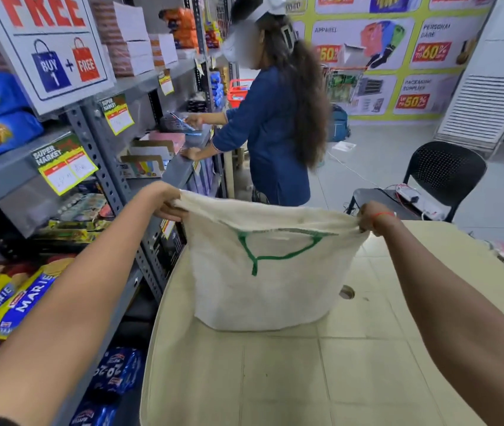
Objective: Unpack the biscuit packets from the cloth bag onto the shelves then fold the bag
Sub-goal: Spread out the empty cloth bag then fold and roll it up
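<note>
**Bag stretched flat by its top corners, ready for folding**

The fingers of the left hand (169,207) are curled round the top left corner of the cream woven cloth bag (269,290), with the cloth bunched in the pinch. The right hand (372,219) grips the opposite top corner. Its knuckles face the camera and its fingertips are hidden in the gathered cloth, so exactly how they lie cannot be told. Between the two hands the bag's mouth is pulled taut. The bag hangs as one flat sheet, with a green stitched handle outline (275,256) showing near the top.

The bag hangs over the pale beige plastic table (306,379). Its lower edge is at the tabletop, though whether it touches cannot be told. No bulge shows in the cloth, so it looks empty.

To the left stand the grey slotted metal shelves (103,167). Yellow-and-blue Marie biscuit packets (14,299) lie on a lower level. Further along the aisle another person in a dark blue top (272,133) is working at the same shelving.

Unpacking seems to be done, and the step in hand is the fold. The next move probably calls for laying the sheet down smooth on the table, or bringing the two corners together to halve it. Both grips need to hold so the edges line up.
</note>
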